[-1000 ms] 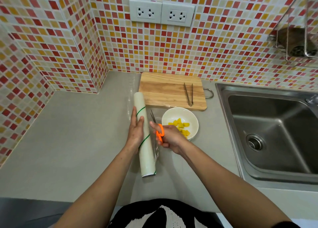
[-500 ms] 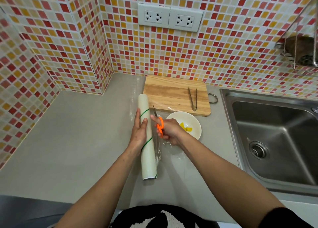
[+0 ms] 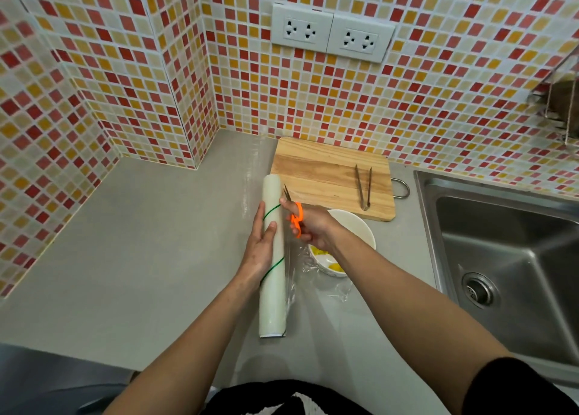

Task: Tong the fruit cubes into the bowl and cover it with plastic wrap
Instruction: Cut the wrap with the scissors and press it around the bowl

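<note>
Roll of clear plastic wrap (image 3: 273,258), long white cylinder with thin green diagonal lines, lies on the matte grey worktop (image 3: 141,242) at frame centre. Long axis runs near-vertical in frame: far end toward the tiled wall, near end toward the person. Loose film (image 3: 300,273) off its right side is crinkled and glossy, draped toward the bowl.

Left hand (image 3: 260,245): fingers straight, flat along the roll's left side, thumb on top, pressing it down. Right hand (image 3: 310,226): fingers curled through the orange plastic handles of a pair of scissors (image 3: 294,214); thin metal blades point up-frame along the roll's right edge, tips near its far end.

White round ceramic bowl (image 3: 360,229) sits just right of the roll, partly hidden under the right wrist; yellow fruit cubes (image 3: 332,265) visible inside at its lower edge. Upper centre: rectangular pale wooden cutting board (image 3: 326,173) with metal hanging loop, grain running left-right. Slim metal tongs (image 3: 363,189) lie on its right part, tips pointing down-frame. Stainless steel sink (image 3: 507,258) at right. Wall is small glossy red, orange and cream mosaic tiles.

Versus half a second ago: scissors sit further up the roll, right wrist covers more of the bowl. Left hand's hold unchanged.
</note>
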